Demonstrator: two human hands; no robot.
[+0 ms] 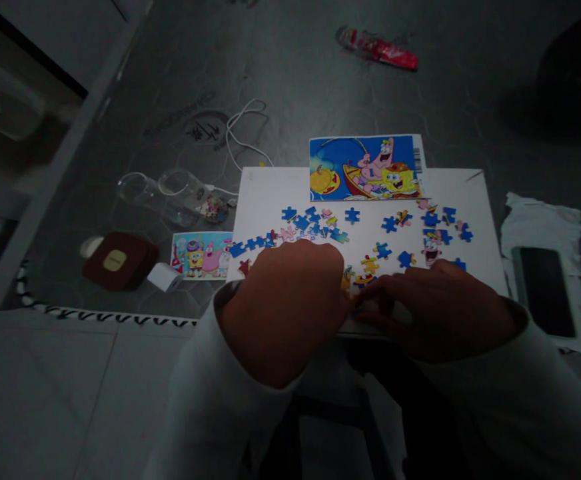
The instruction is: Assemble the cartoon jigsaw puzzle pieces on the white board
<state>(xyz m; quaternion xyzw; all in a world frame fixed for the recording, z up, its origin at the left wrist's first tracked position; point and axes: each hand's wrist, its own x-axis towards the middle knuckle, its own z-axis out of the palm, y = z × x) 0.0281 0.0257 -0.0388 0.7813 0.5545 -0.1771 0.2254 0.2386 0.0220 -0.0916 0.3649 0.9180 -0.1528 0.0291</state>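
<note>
left hand [290,307] and right hand [438,310] working close together over white board [265,193], can't tell either grip, jigsaw pieces [352,215] lying beyond, picture card [363,170] lying at back

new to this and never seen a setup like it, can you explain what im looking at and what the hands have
There is no machine here: these are a person's own bare left hand and right hand. The one picture comes from a camera worn on that person's head, looking forward and down. The white board bears loose puzzle pieces, and a blue picture card lies at its far edge. Left of the board are a brown case and clear containers; to the right, a phone. The hands meet near the board's near edge, at something small and yellowish, too dark and covered to say which hand holds it.
</note>
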